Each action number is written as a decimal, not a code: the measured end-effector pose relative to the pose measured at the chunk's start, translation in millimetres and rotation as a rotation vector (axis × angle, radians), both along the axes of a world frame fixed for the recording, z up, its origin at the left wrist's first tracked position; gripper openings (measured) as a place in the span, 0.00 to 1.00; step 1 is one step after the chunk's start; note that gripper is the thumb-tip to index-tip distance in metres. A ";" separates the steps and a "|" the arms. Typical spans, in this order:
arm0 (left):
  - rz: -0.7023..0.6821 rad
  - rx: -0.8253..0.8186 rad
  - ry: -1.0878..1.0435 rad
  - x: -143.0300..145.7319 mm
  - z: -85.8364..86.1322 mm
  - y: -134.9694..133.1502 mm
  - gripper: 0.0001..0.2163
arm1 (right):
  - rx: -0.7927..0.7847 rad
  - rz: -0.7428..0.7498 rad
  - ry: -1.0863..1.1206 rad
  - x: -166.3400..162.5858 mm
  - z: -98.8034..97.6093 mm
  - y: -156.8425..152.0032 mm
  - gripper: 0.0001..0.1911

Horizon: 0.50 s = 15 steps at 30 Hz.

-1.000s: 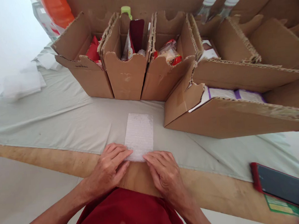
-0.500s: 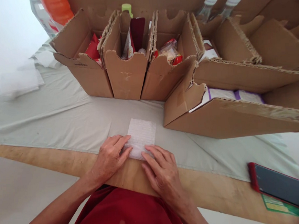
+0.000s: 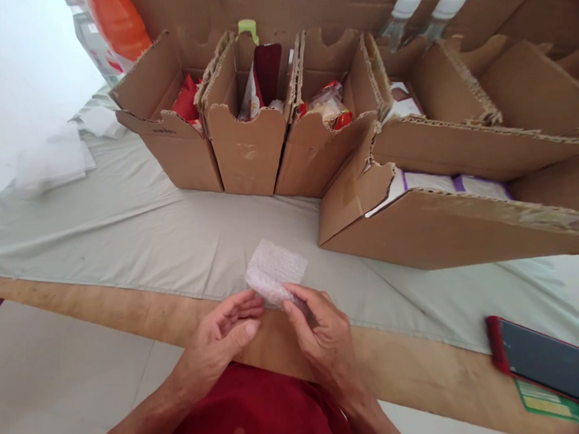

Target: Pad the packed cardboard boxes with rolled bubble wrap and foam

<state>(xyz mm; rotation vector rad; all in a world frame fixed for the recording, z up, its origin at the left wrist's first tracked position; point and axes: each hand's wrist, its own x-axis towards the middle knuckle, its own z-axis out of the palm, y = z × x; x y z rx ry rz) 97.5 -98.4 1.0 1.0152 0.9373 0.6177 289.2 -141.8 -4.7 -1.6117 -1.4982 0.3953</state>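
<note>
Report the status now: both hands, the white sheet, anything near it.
Right hand pinches the white sheet at its near end, lifting it off the cloth. Left hand open, fingertips beside the sheet. Cardboard boxes stand behind, apart from it.

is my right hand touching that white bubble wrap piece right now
Touching. The head view shows the right hand pinching the near edge of the white bubble wrap piece between thumb and fingers, lifting that edge off the cloth.

Left hand (image 3: 223,331) cupped, right hand (image 3: 323,331) pinching.
</note>
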 end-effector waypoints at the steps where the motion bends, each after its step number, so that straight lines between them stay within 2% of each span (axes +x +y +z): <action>1: 0.002 -0.039 -0.090 6.2 -0.4 -1.4 0.23 | 0.002 0.011 0.025 -4.1 1.0 -2.7 0.10; 3: 0.061 -0.091 -0.201 19.2 0.3 -2.2 0.25 | 0.020 0.058 0.042 -12.9 2.4 -7.9 0.11; 7: 0.208 -0.179 -0.222 33.9 5.5 2.3 0.22 | 0.070 0.144 -0.016 -18.7 6.2 -16.2 0.12; 9: 0.214 -0.201 -0.236 33.4 7.9 6.5 0.22 | 0.105 0.100 -0.061 -10.6 9.5 -19.0 0.12; 11: 0.199 -0.218 -0.261 30.3 9.3 10.2 0.23 | 0.109 -0.004 -0.066 3.2 12.5 -19.9 0.12; 13: 0.178 -0.256 -0.290 28.0 9.7 11.4 0.23 | 0.035 -0.083 0.019 17.5 14.2 -17.6 0.13; 15: 0.151 -0.300 -0.319 28.4 9.2 9.7 0.23 | -0.101 -0.081 0.183 27.2 14.3 -11.8 0.18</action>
